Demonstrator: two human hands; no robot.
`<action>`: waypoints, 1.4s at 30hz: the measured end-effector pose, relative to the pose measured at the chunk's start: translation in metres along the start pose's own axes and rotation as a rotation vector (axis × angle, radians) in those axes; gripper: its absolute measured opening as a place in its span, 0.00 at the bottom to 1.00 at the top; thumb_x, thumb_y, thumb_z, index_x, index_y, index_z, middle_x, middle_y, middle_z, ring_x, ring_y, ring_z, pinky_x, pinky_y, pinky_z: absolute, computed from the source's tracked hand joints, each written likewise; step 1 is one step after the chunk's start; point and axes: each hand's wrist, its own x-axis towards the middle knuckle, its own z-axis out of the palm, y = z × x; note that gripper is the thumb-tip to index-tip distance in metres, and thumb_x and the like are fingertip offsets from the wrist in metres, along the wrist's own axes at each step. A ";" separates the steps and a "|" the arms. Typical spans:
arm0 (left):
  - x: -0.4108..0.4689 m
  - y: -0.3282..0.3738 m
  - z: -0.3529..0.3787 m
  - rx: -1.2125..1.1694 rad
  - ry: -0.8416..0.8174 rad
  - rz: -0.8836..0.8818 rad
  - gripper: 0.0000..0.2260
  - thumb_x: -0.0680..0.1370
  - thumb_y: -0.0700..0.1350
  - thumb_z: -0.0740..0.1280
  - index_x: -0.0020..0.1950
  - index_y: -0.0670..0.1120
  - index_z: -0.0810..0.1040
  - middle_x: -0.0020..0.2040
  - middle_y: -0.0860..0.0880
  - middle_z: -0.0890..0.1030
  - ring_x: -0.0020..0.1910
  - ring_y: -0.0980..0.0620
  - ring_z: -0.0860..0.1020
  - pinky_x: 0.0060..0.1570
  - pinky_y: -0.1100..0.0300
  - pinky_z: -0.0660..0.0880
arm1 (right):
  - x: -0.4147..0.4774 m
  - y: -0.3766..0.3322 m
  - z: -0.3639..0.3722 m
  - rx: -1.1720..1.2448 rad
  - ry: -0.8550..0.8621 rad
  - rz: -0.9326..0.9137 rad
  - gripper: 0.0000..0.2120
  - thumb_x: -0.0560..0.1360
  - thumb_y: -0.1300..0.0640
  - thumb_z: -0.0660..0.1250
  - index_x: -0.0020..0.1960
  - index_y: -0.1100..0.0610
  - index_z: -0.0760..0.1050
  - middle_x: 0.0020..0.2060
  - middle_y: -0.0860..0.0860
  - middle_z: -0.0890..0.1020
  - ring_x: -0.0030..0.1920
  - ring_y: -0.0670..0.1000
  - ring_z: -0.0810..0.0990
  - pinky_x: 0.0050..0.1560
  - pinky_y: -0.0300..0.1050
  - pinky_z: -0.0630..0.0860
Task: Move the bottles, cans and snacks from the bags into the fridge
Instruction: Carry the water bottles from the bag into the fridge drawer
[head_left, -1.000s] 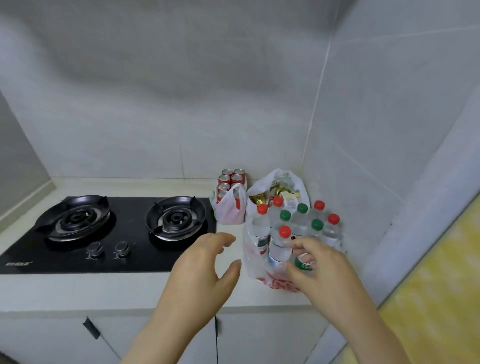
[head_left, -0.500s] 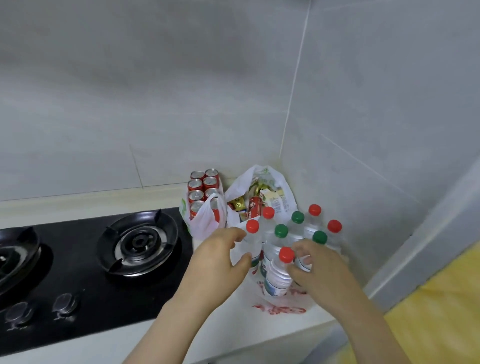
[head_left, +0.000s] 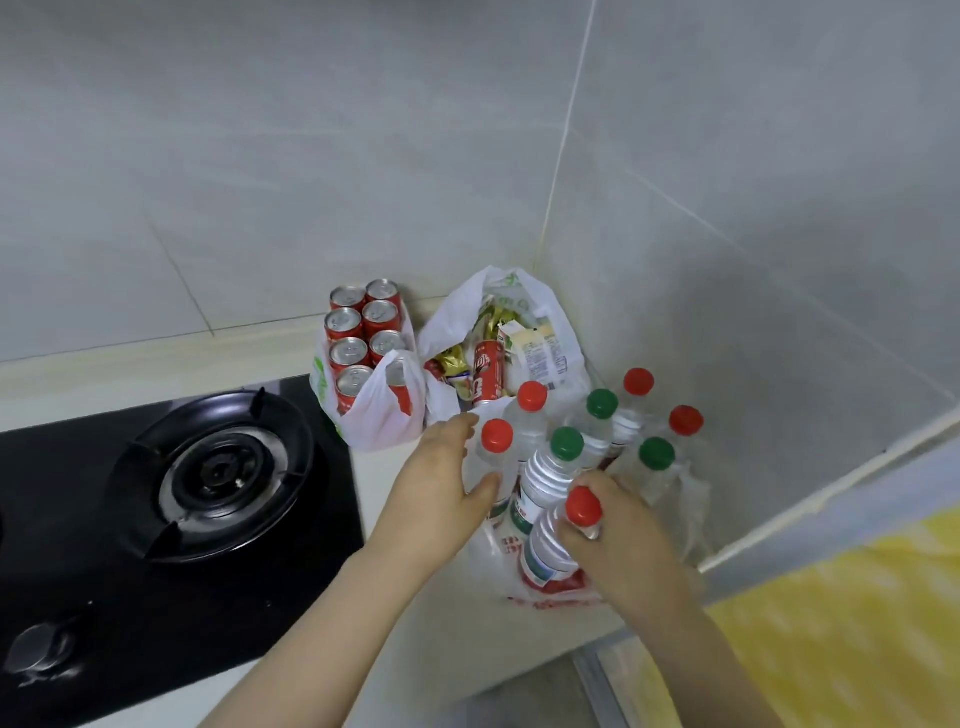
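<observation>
**Head view.** My right hand clamps the neck of the front bottle, which tilts in the bottle bag at the counter's front edge. My left hand curls round a second bottle, thumb against it. The cans and the snack bag look untouched and the fridge is out of sight, so I judge the task barely begun. The wall crowds the right and the stove the left. Open room lies upward and toward me.
</observation>
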 end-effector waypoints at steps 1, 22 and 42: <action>0.006 -0.001 0.003 0.003 0.009 0.003 0.28 0.76 0.47 0.69 0.73 0.49 0.64 0.68 0.51 0.72 0.63 0.55 0.73 0.63 0.60 0.72 | 0.001 0.003 0.004 0.031 0.014 -0.003 0.11 0.71 0.53 0.72 0.50 0.52 0.73 0.44 0.47 0.77 0.44 0.48 0.75 0.45 0.40 0.69; 0.044 -0.026 0.063 -0.244 0.110 -0.229 0.08 0.65 0.45 0.73 0.42 0.49 0.78 0.45 0.51 0.79 0.45 0.59 0.76 0.44 0.67 0.71 | -0.004 0.025 0.051 0.742 0.192 0.109 0.07 0.62 0.65 0.68 0.39 0.58 0.77 0.35 0.51 0.80 0.37 0.51 0.79 0.40 0.41 0.75; 0.004 0.003 0.021 -0.568 0.273 -0.320 0.02 0.73 0.42 0.73 0.42 0.47 0.82 0.38 0.60 0.83 0.38 0.68 0.78 0.38 0.79 0.70 | -0.002 -0.009 0.002 0.764 0.540 0.114 0.09 0.72 0.68 0.70 0.34 0.60 0.77 0.31 0.53 0.80 0.32 0.45 0.77 0.37 0.28 0.72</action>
